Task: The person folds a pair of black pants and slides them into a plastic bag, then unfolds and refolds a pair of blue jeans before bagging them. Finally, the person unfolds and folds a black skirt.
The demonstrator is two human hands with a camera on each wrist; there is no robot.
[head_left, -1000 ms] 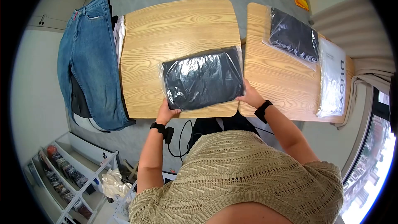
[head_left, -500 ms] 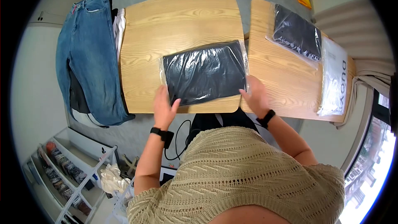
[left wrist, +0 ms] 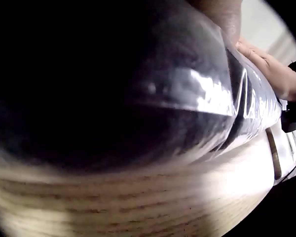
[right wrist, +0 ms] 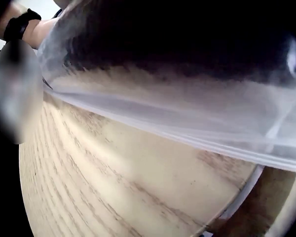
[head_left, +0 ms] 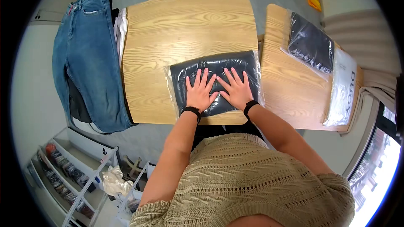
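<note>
The bagged dark garment [head_left: 219,64] is laid flat at the near edge of the surface [head_left: 168,38]. It is pressed by the left hand [head_left: 200,92] and the right hand [head_left: 235,90], with the fingers spread straight and nothing gripped. Bagging appears to be done. The puffed edges suggest that air is not yet fully pressed out.

We see two light wooden tables side by side, a narrow gap between them. On the left table [head_left: 168,38] lies one dark folded garment [head_left: 219,64] sealed in a clear plastic bag, close to the near edge (its right end almost reaches the gap). The right table [head_left: 290,88] carries a second bagged dark garment [head_left: 311,48] at its far end and, just beside it along the right edge, a white printed bag [head_left: 343,88].
</note>
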